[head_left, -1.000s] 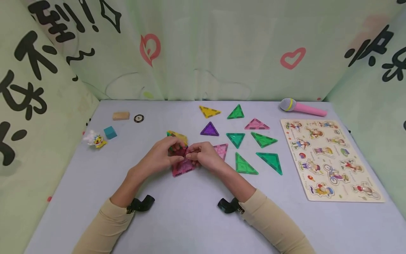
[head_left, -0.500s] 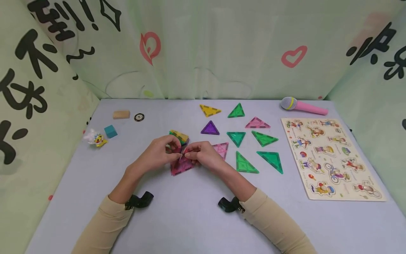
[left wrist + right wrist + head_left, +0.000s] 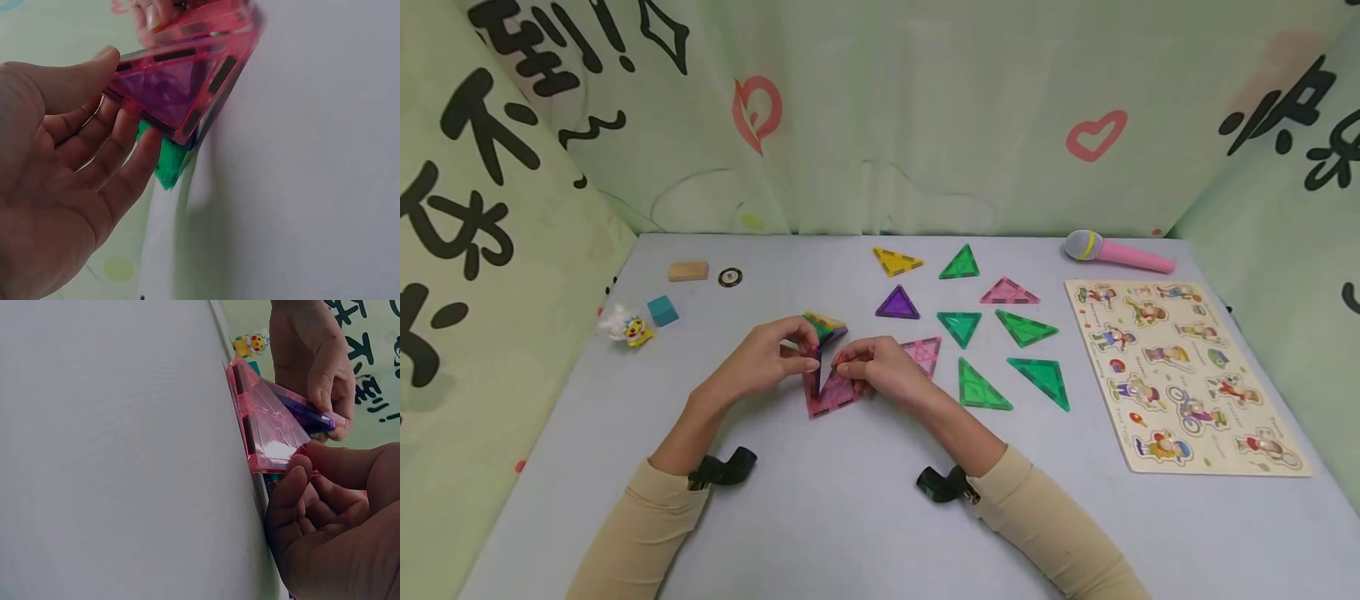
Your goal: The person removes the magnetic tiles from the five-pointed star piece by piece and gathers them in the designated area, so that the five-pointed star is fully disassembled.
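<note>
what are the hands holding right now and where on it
Both hold magnetic triangle tiles. The left hand pinches the purple tile at its upper edge; the right hand pinches the pink tile by a raised corner.

Head view: looks forward and down from above your arms, takes in whole worktop (image 3: 865,517) out to curtain backdrop; both hands at frame centre, mid-distance. Left wrist view: very close, rolled sideways, worktop (image 3: 312,156) fills right half, left hand (image 3: 56,181) lower left. Right wrist view: equally close, rolled opposite way, worktop (image 3: 112,456) fills left, right hand (image 3: 331,519) lower right. All three views share pink tile (image 3: 833,392) (image 3: 187,87) (image 3: 265,428) between your hands.
</note>
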### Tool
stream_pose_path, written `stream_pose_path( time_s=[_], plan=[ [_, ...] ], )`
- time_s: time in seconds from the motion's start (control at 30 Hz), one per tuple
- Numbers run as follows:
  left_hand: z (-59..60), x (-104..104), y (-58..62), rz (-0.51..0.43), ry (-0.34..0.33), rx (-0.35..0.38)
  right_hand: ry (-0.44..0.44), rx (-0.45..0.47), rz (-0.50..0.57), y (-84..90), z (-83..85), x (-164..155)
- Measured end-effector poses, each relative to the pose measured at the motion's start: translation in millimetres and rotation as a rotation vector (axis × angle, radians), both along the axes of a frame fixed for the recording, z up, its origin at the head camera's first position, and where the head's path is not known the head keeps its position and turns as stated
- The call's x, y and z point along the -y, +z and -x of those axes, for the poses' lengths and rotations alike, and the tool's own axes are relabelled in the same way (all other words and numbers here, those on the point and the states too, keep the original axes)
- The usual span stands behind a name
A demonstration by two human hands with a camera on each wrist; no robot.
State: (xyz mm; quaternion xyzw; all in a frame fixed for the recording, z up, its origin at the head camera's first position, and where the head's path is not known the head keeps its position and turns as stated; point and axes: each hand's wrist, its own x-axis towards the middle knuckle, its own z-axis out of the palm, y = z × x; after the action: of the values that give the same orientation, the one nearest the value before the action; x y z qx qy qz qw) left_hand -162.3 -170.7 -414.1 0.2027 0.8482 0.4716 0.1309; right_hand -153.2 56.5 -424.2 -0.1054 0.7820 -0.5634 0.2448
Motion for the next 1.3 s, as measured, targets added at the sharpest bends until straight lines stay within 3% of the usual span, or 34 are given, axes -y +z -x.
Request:
stream_pose_path(
  time_s=[0.13,0.43,0.67,0.97,1.13,1.3],
  plan=[
    [1.3,6.2,1.8,-0.037,-0.025,0.046,0.017,-0.004,-0.009,1.4,0.0,-0.5],
    [4.1,8.9,0.8,-0.061,-0.075,0.101,0.170,0.018,0.016,-1.1,-0.2,-3.1],
    [3.9,6.4,1.3,-0.100,-0.065,0.130,0.161,-0.012,0.009,-0.7,0.0,-6.3],
    [7.0,-1.3,-1.4,-0.147,-0.060,0.147,0.120,-0.123,-0.113,7.5,-0.8,-9.4],
    [10.1,9.4,4.6,-0.235,0.021,0.169,0.087,-0.135,-0.120,7.7,2.5,-13.7],
    [17.3,34.1,14.4,-0.395,0.223,0.129,0.118,-0.115,-0.112,6.0,3.7,-15.1]
  ],
)
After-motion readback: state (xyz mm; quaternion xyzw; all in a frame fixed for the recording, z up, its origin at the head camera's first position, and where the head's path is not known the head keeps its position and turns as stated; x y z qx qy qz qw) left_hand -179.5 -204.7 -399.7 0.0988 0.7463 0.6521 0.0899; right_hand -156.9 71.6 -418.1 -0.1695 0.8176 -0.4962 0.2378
